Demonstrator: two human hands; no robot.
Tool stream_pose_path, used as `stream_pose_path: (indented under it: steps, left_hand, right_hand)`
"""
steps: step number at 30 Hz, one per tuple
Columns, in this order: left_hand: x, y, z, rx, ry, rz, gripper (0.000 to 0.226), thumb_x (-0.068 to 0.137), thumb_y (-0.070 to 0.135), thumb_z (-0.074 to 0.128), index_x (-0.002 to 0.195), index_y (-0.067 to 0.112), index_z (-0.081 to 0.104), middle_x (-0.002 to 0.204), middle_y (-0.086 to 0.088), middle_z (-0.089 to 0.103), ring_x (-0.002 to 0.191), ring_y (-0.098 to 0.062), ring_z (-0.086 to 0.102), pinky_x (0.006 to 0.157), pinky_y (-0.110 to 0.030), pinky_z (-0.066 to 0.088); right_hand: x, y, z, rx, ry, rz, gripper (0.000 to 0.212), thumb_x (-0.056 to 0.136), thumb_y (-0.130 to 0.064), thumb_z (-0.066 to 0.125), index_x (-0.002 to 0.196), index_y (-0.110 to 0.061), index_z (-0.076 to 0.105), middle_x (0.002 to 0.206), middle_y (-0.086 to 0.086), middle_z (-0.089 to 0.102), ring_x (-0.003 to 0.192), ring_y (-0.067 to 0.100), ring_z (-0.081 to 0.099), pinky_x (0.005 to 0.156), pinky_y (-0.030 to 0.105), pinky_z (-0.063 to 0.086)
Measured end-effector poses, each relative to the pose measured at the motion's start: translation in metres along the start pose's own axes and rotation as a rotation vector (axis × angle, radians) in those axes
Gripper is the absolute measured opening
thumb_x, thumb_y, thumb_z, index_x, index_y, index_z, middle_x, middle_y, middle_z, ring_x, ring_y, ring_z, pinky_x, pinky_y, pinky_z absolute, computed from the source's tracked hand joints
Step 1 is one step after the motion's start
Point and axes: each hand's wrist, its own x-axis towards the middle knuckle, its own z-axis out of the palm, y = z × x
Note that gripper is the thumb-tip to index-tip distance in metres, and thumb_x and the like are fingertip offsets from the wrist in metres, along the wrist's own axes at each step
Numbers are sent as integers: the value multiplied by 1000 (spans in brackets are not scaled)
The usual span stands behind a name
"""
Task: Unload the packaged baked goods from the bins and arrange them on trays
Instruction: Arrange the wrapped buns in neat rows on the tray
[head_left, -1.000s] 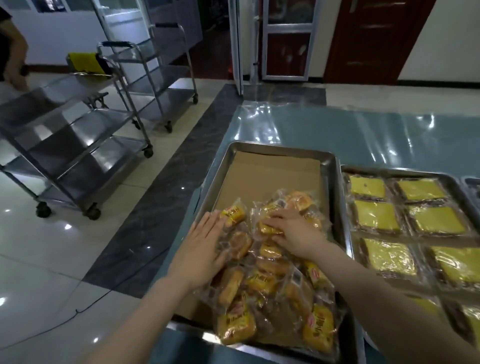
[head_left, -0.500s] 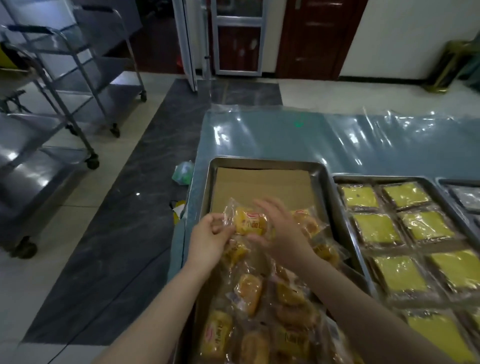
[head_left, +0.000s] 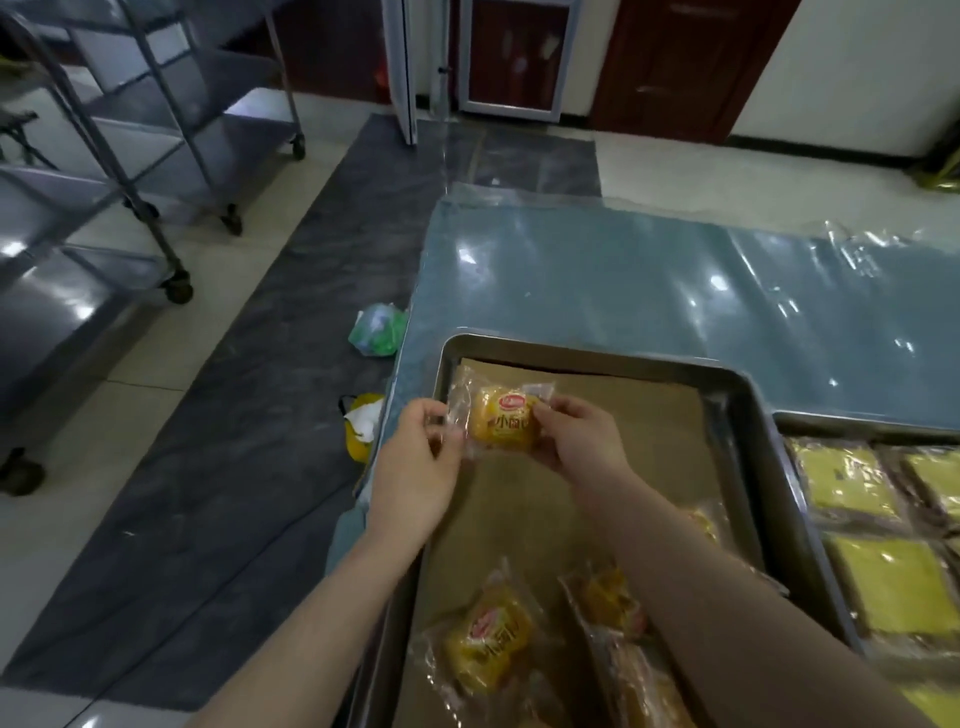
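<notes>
Currently the step in hand looks like placing one piece: a small round yellow cake in a clear plastic wrapper with a red logo (head_left: 501, 421) is held between both hands over the far left corner of the shallow steel tray (head_left: 597, 359). Left hand (head_left: 415, 467) pinches the wrapper's left edge between thumb and fingertips; right hand (head_left: 576, 441) clasps the right side, fingers curled round the cake. Cannot tell whether the packet already touches the brown paper liner (head_left: 634, 441) or sits just above it. Next move, by my reading: set it down square in that corner, label up, let go with both hands, then reach back for another from the near end. Corner placement would start a row, so alignment with the rim matters. Contents: the lined tray is mostly bare paper at its far end, with a loose cluster of similar wrapped yellow cakes (head_left: 488, 644) at the near end, overlapping. Just beside it on the right, a second steel tray (head_left: 831, 420) holds flat square yellow cakes in clear wrappers (head_left: 852, 483), laid side by side in rows. Both trays rest on a blue table under clear plastic film (head_left: 623, 280). No bin in view.
</notes>
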Motion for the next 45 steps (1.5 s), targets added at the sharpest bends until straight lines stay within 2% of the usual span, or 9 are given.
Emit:
stream_pose_path:
  steps: [4,7,13,16,23,29,34,40,45]
  left_hand:
    - [17,-9,20,512,-32,410,62,90,14,54,145,18,27,153,-5,26,140,-21,24,113,-33,20]
    - [30,-11,31,812,-180,510,68,91,11,40,150,17,7,158,-10,-2,145,-25,-1,114,-35,-4]
    - [42,-21,42,1092,-249,478,63,98,32,26,149,19,-7,157,-19,3,143,-31,15,113,-42,-11]
    - [42,-23,46,1108,-217,490,64,97,40,25,149,20,-7,155,-21,9,142,-31,19,112,-41,-13]
    - [42,-24,46,1086,-196,497,63,98,41,22,149,22,-10,156,-21,5,143,-30,15,114,-41,-10]
    - [13,-12,29,819,-215,450,70,96,43,36,151,20,1,158,-8,7,145,-21,8,113,-31,-1]
    - [-49,-10,19,580,-434,365,55,97,37,40,148,30,20,153,5,28,136,-13,32,107,-25,26]
    - [-85,-22,7,485,-466,305,55,94,47,43,145,28,32,147,10,38,130,-5,38,100,-16,25]
    - [-106,-28,10,458,-471,213,71,86,63,43,147,33,23,151,12,29,134,-5,27,102,-17,18]
  right_hand:
    - [44,-7,19,-29,93,-33,24,89,-17,66,113,-14,63,97,4,67,84,19,67,68,34,60]
    - [61,-2,24,-203,141,-151,32,88,-23,66,119,-16,61,108,4,67,89,16,65,75,34,58]
    - [60,9,14,-738,230,-667,67,84,-35,67,142,-27,32,141,2,39,128,21,37,101,35,37]
    - [60,12,6,-1101,78,-822,52,91,-30,57,140,-27,39,146,2,36,134,25,32,105,38,34]
    - [54,-2,0,-1123,-65,-707,60,86,-27,66,140,-28,41,147,1,38,133,26,36,106,40,34]
    - [15,-12,-71,-1178,-187,-638,26,83,-33,68,108,-33,60,93,-18,55,94,7,59,65,11,38]
    - [-20,10,-125,-1453,-615,-235,75,68,-53,75,135,-41,42,127,-23,34,111,7,48,91,24,44]
    - [-27,25,-126,-1363,-458,-317,29,70,-45,75,89,-40,54,95,-15,57,80,3,56,61,19,44]
    - [-10,32,-116,-1199,-9,-444,60,84,-31,65,134,-37,33,138,3,42,120,27,49,90,42,48]
